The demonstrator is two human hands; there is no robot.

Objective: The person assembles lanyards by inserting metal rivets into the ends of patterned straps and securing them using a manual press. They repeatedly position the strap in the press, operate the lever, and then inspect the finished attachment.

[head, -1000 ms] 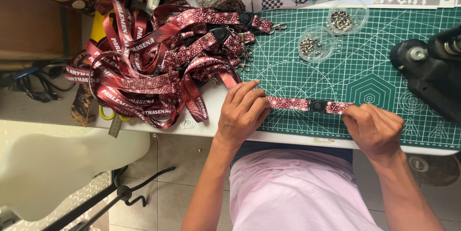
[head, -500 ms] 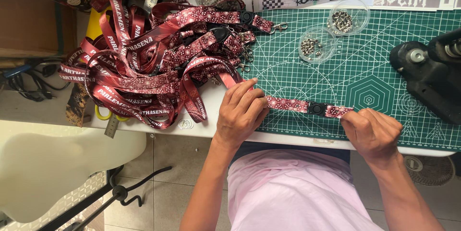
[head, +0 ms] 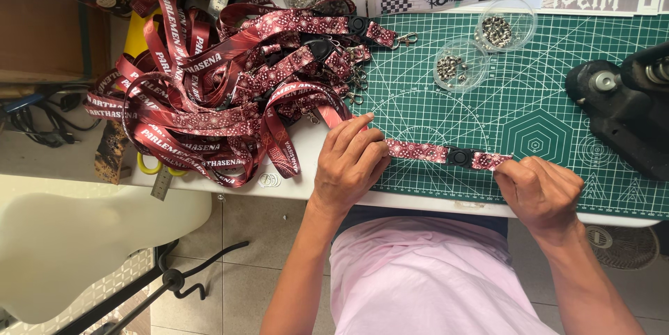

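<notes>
Maroon patterned lanyard strap (head: pixel 418 150), black buckle (head: pixel 460 157), taut

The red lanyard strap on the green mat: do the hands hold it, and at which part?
Yes. The red lanyard strap is held at both sides of its black buckle: the left hand pins the long side, the right hand pinches the short end.

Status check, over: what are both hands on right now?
Left hand presses the red patterned lanyard strap onto the green cutting mat. Right hand pinches its end beyond the black buckle. Nothing between them.
</notes>
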